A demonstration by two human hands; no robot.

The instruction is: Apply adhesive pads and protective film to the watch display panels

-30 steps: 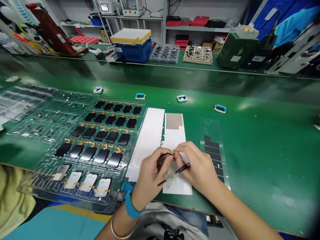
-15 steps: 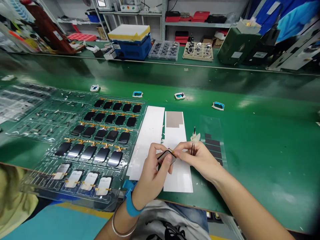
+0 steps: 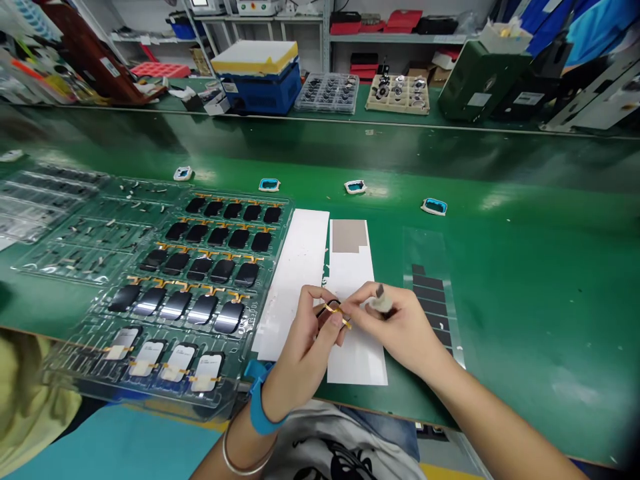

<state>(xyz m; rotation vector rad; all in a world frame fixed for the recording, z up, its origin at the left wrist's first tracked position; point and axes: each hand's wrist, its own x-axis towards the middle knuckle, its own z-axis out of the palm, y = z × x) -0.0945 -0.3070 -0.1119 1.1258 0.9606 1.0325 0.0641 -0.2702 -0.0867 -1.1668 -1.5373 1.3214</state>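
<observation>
My left hand (image 3: pixel 303 353), with a blue band at the wrist, is closed on a small display module (image 3: pixel 333 305). A gold flex cable (image 3: pixel 347 324) shows along the module, partly hidden by the thumb. My right hand (image 3: pixel 400 327) is closed around tweezers (image 3: pixel 382 300) with a pale wrapping, and its thumb and index fingertips meet the module's right side. The tweezers' tips cannot be made out. Beneath both hands lies a white strip sheet (image 3: pixel 355 363) with a grey-brown patch (image 3: pixel 349 236) at its far end.
On the left, a clear tray (image 3: pixel 250 347) carries rows of dark display modules (image 3: pixel 203 310). Another white sheet (image 3: pixel 300 267) lies beside it. A clear film with black strips (image 3: pixel 429 295) is at right. Several small watch-like frames, one with blue film (image 3: pixel 434 206), sit farther back.
The module has turned in my left hand, so its grey face no longer shows and more gold flex is visible. The tweezers have tilted in my right hand.
</observation>
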